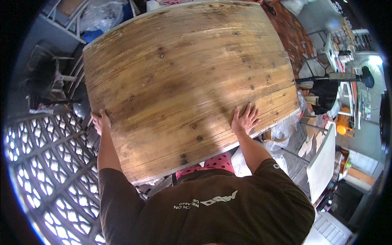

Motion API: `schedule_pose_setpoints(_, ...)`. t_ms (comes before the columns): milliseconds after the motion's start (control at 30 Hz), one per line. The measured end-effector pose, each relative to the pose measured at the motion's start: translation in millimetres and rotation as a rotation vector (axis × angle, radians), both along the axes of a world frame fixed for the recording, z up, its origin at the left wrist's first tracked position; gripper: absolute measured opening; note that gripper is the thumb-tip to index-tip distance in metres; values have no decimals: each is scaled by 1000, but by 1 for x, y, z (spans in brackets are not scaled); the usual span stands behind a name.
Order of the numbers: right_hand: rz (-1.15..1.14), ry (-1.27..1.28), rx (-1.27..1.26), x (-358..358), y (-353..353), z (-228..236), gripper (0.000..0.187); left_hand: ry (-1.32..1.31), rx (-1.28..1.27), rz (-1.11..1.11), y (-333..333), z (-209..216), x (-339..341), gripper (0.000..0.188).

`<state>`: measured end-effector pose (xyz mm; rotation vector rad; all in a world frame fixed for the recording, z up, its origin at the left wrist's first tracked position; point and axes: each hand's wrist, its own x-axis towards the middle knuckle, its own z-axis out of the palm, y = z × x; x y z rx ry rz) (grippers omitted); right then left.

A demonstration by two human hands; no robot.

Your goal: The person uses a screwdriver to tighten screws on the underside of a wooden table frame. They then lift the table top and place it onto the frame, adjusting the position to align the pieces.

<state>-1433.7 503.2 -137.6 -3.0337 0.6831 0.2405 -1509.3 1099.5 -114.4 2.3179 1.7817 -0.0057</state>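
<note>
A large wooden board [192, 81] of planks with dark knots and a pale edge spreads out in front of me, close to my body. At its left edge my left hand [102, 122] rests with the fingers reaching over the border, the thumb on the upper face. My right hand [245, 119] lies flat on the planks near the front right, its fingers spread. Nothing is held in the right hand. What supports the board from below is mostly hidden.
Patterned openwork blocks [53, 175] form a wall at the left, with a plastic chair [61, 77] beyond. Clear plastic bags [281, 130] crowd the right edge. A white panel [321, 165] stands to the right, and an orange stool [344, 125] is farther off.
</note>
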Motion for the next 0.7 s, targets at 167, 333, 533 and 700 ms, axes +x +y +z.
schedule_pose_setpoints(167, 39, 50, 54, 0, 6, 5, 86, -654, 214, -214, 13, -46, -86, 45)
schedule_pose_setpoints(333, 39, 219, 329, -4, -27, 35, 95, -1366, -952, 91, -188, 64, -128, 32)
schedule_pose_setpoints(533, 114, -74, 524, -71, -106, 43, 61, -1658, -1010, -1221, -305, 323, -197, 47)
schedule_pose_setpoints(700, 367, 121, 535, -209, -199, -62, 34, -1892, -1069, -1780, -383, 480, -272, 44)
